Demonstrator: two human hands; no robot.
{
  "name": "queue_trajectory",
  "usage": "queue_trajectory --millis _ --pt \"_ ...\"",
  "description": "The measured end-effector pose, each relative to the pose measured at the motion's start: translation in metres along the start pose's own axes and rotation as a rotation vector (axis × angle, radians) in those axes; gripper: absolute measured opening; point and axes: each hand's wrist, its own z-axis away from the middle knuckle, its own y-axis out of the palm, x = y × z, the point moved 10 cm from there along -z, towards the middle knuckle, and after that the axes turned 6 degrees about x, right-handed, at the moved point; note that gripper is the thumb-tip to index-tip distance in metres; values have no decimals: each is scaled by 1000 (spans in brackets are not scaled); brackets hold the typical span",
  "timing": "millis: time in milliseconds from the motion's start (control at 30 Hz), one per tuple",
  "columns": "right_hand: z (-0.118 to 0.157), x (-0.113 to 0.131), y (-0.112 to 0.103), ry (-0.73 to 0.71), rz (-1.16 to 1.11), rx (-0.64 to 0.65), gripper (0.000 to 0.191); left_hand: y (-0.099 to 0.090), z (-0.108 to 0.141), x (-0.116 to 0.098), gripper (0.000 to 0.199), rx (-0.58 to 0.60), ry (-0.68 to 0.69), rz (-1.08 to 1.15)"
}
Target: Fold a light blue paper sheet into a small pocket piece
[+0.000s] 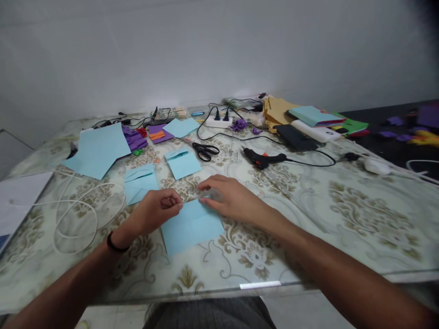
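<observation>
Here, the left hand (156,211) partly hides blue paper (194,228).

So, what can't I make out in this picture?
All in the head view:
Near blue sheet: its upper left corner is hidden behind the left hand.
Purple strips: too overlapped to count, partly behind the large blue paper.
White sheet: cut off by the left edge.
Yellow thing, far right: blurred and cut off by the right edge.

Thin black wristband (112,245) on the left, dark grey cloth (207,314) over the lap
</observation>
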Motion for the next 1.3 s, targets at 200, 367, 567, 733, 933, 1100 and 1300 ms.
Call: queue_trajectory --millis 200,367,567,733,933,1100,1300 --pt "2 20 17 -77 -161 -2 6 14 4 -16 13 56 91 -62" --pt "3 20 30 -34 -298 67 11 20 8 -27 13 31 153 -79" --pt "-2 12 30 -21 -337 106 14 9 4 -21 10 14 143 -123" --pt "-9 -24 23 64 -310 158 8 -6 -7 -2 16 26 96 -102" --pt "-9 -54 -11 137 -242 62 4 -11 -10 2 14 14 93 -105" --pt "-6 -11 16 34 -353 62 12 0 -4 -7 12 15 113 -108" --pt "-1 5 41 65 -337 74 8 12 1 -17 10 20 154 -105"
